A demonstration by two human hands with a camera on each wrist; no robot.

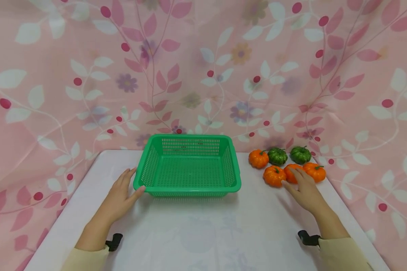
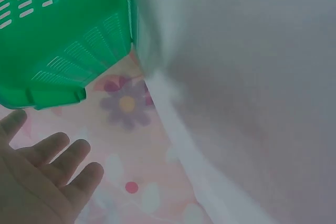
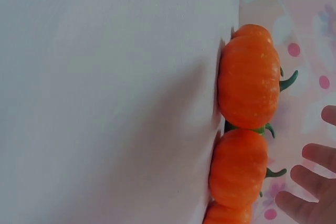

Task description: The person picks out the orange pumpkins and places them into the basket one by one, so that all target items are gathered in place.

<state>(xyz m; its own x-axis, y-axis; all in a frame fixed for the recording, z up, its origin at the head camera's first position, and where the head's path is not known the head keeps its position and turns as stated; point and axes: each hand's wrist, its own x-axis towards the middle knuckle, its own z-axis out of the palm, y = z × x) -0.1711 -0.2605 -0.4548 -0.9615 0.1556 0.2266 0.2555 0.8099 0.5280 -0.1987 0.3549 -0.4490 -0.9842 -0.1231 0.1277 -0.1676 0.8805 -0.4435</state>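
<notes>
A green plastic basket [image 1: 189,190] with slotted walls stands on the table, nothing inside it. My left hand [image 1: 120,197] is beside its left front corner, fingers extended; whether a fingertip touches the rim I cannot tell. Seen from the left wrist, the spread fingers [image 2: 79,156] lie just below the basket [image 2: 79,40]. My right hand [image 1: 305,190] hovers over the front row of small orange pumpkins [image 1: 274,176], partly covering the middle pumpkin [image 1: 291,175]. In the right wrist view its fingers [image 3: 315,182] are straight and apart from the orange pumpkins [image 3: 249,82].
Behind the front row sit another orange pumpkin [image 1: 258,159] and two green pumpkins [image 1: 277,156], close together near the table's back right corner. A white cloth covers the table [image 1: 203,233]. Pink floral fabric [image 1: 196,67] hangs behind and on both sides.
</notes>
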